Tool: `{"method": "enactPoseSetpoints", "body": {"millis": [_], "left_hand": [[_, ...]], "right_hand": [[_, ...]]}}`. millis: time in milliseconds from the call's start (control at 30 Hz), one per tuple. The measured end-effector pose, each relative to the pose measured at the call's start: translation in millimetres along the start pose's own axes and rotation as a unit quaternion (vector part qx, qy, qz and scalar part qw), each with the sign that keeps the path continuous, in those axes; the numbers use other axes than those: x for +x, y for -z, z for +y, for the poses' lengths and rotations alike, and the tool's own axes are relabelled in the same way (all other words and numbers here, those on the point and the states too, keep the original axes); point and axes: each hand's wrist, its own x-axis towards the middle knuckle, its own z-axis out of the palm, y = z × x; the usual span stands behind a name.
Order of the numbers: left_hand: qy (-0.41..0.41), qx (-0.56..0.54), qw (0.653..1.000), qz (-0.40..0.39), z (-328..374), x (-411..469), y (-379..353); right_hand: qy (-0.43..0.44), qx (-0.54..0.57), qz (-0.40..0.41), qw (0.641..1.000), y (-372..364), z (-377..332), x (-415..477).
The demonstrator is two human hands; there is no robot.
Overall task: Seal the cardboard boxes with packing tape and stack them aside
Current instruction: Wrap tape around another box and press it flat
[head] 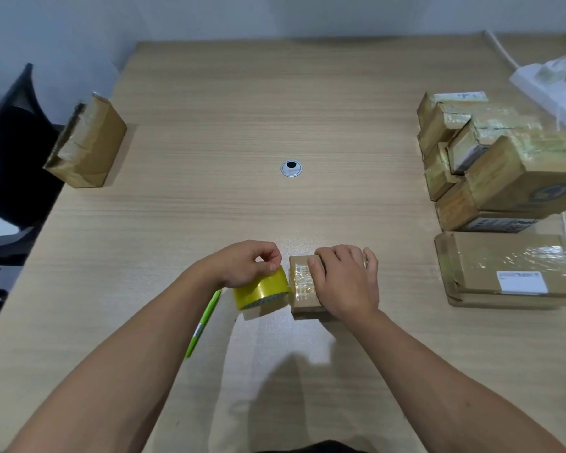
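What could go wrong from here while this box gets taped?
The tape roll sits right against the small box, so if the left hand pulls askew, the strip may wrinkle or stick to itself. The right hand covers only the box's right part, so the box might slide or twist. The green pen lies close beside the left forearm and could get swept away.

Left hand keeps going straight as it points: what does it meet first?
Probably the small box under the right hand; the tape roll in the left hand already seems to touch it.
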Motion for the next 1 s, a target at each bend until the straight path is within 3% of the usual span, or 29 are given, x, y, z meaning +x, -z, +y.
{"method": "enactPoseSetpoints", "body": {"millis": [133,367,467,533,567,700,867,1000], "left_hand": [[0.024,0.059,0.998,-0.001,-8.3,-10.6,2.4],[0.034,-0.055,0.995,0.08,-22.4,-27.4,11.0],[0.034,-0.095,0.991,0.085,-23.4,-28.9,8.7],[0.034,-0.125,0.988,0.089,-23.6,-30.4,6.6],[0.033,-0.137,0.986,0.091,-23.2,-31.6,5.9],[0.029,-0.193,0.974,0.116,-20.0,-38.0,4.5],[0.063,-0.264,0.949,0.158,-19.3,-45.4,2.8],[0.095,-0.328,0.93,0.136,-23.5,-51.4,-1.2]], "right_hand": [[0.003,0.003,-0.01,1.0,2.9,1.4,-2.0],[0.009,0.033,-0.091,0.995,22.7,-5.4,2.9],[0.068,0.018,-0.029,0.997,34.2,-16.0,3.7],[0.113,0.114,-0.006,0.987,37.9,-33.9,4.0],[0.112,0.178,-0.035,0.977,39.0,-45.5,4.1],[0.043,0.289,-0.145,0.945,33.8,-84.2,0.3],[-0.043,0.372,-0.143,0.916,23.5,-103.7,-8.4],[-0.061,0.398,-0.153,0.902,22.1,-108.4,-14.0]]}}
